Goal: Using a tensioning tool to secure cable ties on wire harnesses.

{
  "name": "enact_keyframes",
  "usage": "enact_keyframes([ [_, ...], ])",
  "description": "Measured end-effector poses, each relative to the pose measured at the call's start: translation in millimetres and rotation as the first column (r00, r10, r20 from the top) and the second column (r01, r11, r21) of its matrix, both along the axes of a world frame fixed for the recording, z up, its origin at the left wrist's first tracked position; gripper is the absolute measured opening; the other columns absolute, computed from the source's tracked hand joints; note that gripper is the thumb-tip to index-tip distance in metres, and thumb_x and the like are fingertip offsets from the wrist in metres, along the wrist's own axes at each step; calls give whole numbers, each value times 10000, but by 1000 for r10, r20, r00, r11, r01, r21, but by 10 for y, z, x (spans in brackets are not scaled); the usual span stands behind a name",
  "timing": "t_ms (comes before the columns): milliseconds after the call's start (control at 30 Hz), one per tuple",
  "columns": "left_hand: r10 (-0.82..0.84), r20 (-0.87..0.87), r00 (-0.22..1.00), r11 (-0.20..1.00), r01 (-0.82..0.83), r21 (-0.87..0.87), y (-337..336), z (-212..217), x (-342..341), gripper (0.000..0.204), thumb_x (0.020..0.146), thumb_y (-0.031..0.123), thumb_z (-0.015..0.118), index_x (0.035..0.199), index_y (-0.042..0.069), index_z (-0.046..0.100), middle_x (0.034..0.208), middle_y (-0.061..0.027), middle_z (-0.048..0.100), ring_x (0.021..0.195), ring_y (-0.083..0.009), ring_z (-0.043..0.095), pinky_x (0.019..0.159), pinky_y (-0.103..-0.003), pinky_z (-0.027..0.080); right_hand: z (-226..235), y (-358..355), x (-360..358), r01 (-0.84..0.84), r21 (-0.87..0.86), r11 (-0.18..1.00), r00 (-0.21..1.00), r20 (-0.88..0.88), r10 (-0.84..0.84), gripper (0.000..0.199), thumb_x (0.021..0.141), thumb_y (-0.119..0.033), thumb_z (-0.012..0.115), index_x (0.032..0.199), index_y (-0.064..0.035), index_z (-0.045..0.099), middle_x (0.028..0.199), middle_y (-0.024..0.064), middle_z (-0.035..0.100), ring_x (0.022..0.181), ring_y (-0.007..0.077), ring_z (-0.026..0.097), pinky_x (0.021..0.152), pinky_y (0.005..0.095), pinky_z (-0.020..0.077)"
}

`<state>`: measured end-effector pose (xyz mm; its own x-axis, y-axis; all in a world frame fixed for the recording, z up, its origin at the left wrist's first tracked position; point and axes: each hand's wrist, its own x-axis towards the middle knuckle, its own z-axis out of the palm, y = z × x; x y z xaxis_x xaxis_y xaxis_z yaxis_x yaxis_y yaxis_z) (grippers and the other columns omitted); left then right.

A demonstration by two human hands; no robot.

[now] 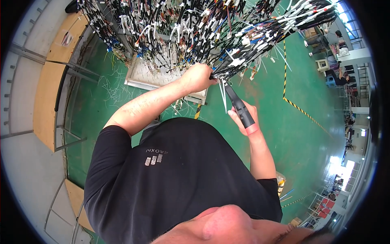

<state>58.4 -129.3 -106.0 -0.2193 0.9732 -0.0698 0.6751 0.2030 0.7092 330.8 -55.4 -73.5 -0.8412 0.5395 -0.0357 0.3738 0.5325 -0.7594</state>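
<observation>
Hundreds of black, white and coloured wires hang in a dense wiring harness (pixel 195 28) across the top of the view, above a green floor (pixel 300 134) marked with a yellow-and-black striped line (pixel 302 110). Beneath the harness sits a pale perforated board (pixel 142 77), with white offcuts scattered on the floor beside it. One thick black bundle of wires (pixel 264 44), bound with white ties, runs from the upper right down toward the middle. The left hand (pixel 199 77) has its grip closed around the lower end of that bundle. Just below it, the right hand (pixel 243 116) has its grip wrapped round a black hand tool with a red end (pixel 242 110), whose tip points up at the bundle's end, where white cable-tie tails (pixel 223 93) hang down.
</observation>
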Motion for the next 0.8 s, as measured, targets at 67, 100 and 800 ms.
enact_keyframes([
  [67, -11, -20, 1000, 1000, 11, 8, 14, -44, -4, 326, 868, 321, 811, 878, -2, 767, 826, -222, 740, 847, -416, 742, 821, -490, 604, -1, 28, -13, 4, -7, 1000, 998, 69, -3, 311, 876, -203, 839, 1062, -7, 685, 855, 114, 718, 732, 234, 709, 703, 350, 556],
  [100, -20, -42, 999, 1000, 21, 14, 17, -70, -8, 330, 866, 323, 812, 876, -3, 766, 824, -222, 739, 847, -416, 742, 819, -490, 604, 5, 31, -44, -63, -3, 998, 997, -43, 62, 345, 874, -198, 839, 1108, -5, 675, 914, 124, 702, 790, 245, 701, 735, 355, 551],
  [800, 4, 24, 1000, 1000, -4, -10, 35, -101, -99, 405, 864, 419, 792, 840, 15, 778, 745, -183, 734, 727, -359, 747, 738, -458, 597, -125, -67, 318, -24, -542, 840, 987, -144, -65, 483, 911, -95, 737, 1371, -4, 621, 1175, 75, 697, 1133, 185, 652, 999, 366, 514],
])
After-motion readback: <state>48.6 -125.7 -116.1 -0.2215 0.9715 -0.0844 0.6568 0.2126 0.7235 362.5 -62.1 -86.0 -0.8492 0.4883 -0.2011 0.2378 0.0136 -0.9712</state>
